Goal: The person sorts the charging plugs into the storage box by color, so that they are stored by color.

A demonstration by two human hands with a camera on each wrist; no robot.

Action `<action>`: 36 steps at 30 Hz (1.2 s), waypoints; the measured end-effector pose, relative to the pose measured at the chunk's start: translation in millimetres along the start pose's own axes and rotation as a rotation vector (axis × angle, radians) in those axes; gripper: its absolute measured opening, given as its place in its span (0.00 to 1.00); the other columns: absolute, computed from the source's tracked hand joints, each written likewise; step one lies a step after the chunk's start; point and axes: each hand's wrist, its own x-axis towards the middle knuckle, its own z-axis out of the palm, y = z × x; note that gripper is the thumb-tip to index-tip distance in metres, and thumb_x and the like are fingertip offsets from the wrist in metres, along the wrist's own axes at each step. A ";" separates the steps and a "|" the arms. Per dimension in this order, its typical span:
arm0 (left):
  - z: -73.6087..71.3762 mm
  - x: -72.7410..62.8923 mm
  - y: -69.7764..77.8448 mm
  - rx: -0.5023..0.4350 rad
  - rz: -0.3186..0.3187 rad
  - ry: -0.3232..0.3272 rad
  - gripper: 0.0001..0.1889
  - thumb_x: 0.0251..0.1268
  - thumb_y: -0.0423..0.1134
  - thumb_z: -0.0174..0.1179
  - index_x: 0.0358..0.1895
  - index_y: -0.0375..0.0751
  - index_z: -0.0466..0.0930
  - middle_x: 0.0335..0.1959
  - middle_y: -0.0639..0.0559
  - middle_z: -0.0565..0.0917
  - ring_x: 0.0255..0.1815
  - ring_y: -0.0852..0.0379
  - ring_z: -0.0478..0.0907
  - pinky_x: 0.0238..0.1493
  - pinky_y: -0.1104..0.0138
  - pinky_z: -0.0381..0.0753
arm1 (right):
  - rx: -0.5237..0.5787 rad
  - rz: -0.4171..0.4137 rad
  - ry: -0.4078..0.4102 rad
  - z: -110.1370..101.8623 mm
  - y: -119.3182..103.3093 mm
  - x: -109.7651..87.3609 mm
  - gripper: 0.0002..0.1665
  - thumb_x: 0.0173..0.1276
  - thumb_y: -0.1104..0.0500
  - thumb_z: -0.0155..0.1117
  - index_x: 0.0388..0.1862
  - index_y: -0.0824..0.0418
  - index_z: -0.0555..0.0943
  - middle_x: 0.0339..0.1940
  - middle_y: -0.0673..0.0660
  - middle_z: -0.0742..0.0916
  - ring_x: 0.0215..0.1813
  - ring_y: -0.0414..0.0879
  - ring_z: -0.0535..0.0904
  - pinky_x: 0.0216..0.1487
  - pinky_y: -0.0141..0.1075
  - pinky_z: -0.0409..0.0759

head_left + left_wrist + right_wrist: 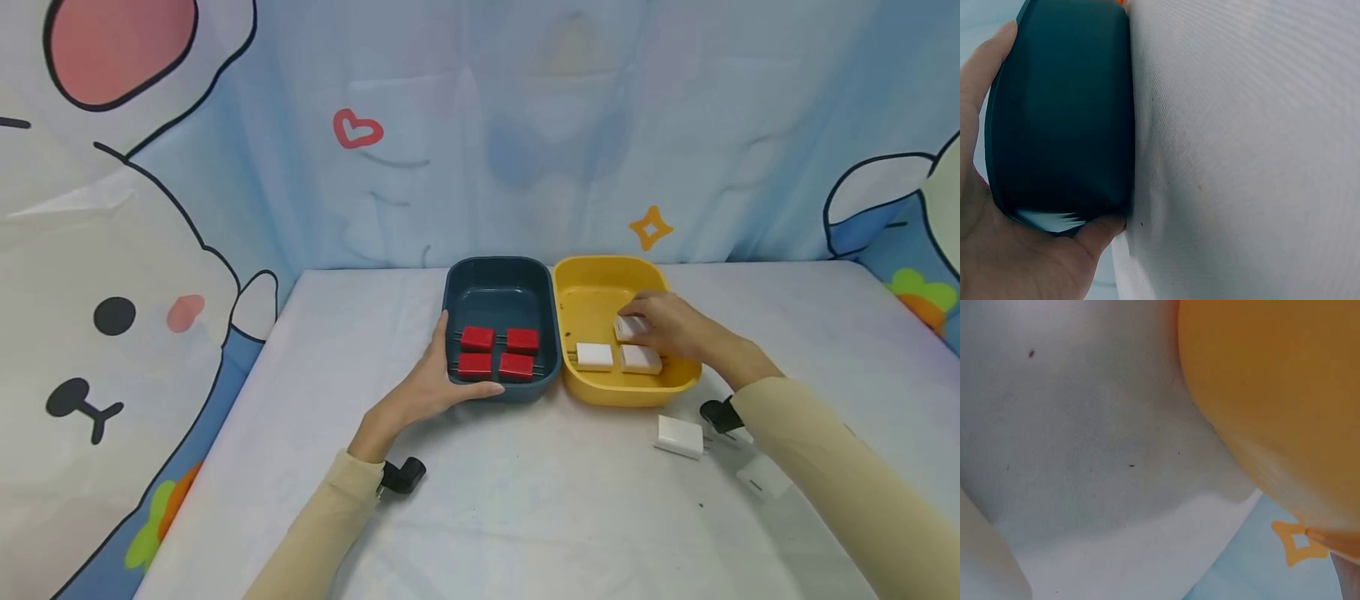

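pale printed curtain (pixel 465 192) hangs behind the table, and a white cloth (pixel 540 517) covers the top where we are working. our right hand (pixel 671 323) is over the yellow tray (pixel 588 292), its fingers curled and pinching a white plug (pixel 628 327) above two other white plugs (pixel 594 357) that lie on the tray floor. we cannot tell whether the held one touches the floor; the right wrist view shows mostly the tray's outer wall, so the fingertips are hidden from us.

our left hand (pixel 431 379) spreads across the near left corner of the blue tray (pixel 495 292), thumb and fingers well apart, thumb along the near wall and fingers against the left side. four red plugs (pixel 477 338) lie inside it in two rows. on the cloth, near the right sleeve (pixel 847 475), we see a loose white plug (pixel 679 437) and more partly behind the arm.

we judge each plug light, hard and rigid, with smooth faces that may slide a little under dry fingertips. the block's two long sides look like the best hold for us; the thin metal prongs could bend or catch, so we would leave them free. both trays seem to be light, stiff plastic that a nudge might shift, best steadied at a corner or rim.
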 end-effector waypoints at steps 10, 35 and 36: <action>2.2 -1.1 0.7 0.014 -0.024 0.006 0.67 0.60 0.50 0.76 0.86 0.48 0.26 0.87 0.48 0.45 0.84 0.48 0.47 0.79 0.42 0.59 | -0.039 -0.031 -0.049 3.5 -1.8 3.6 0.23 0.65 0.68 0.76 0.56 0.79 0.83 0.49 0.69 0.85 0.48 0.57 0.81 0.56 0.54 0.85; -0.4 -1.5 5.0 0.015 -0.018 0.001 0.67 0.61 0.49 0.76 0.86 0.47 0.26 0.87 0.46 0.45 0.84 0.46 0.46 0.79 0.41 0.57 | 0.010 -0.203 0.304 -25.7 -44.6 -93.6 0.18 0.61 0.67 0.80 0.51 0.64 0.88 0.48 0.56 0.88 0.45 0.51 0.84 0.47 0.49 0.89; -0.2 -2.0 5.1 0.014 -0.021 0.003 0.67 0.61 0.49 0.76 0.86 0.48 0.25 0.87 0.47 0.45 0.84 0.46 0.47 0.79 0.41 0.57 | 0.000 -0.212 0.319 -25.2 -48.0 -100.8 0.18 0.60 0.67 0.81 0.50 0.63 0.88 0.47 0.54 0.88 0.45 0.50 0.85 0.45 0.46 0.89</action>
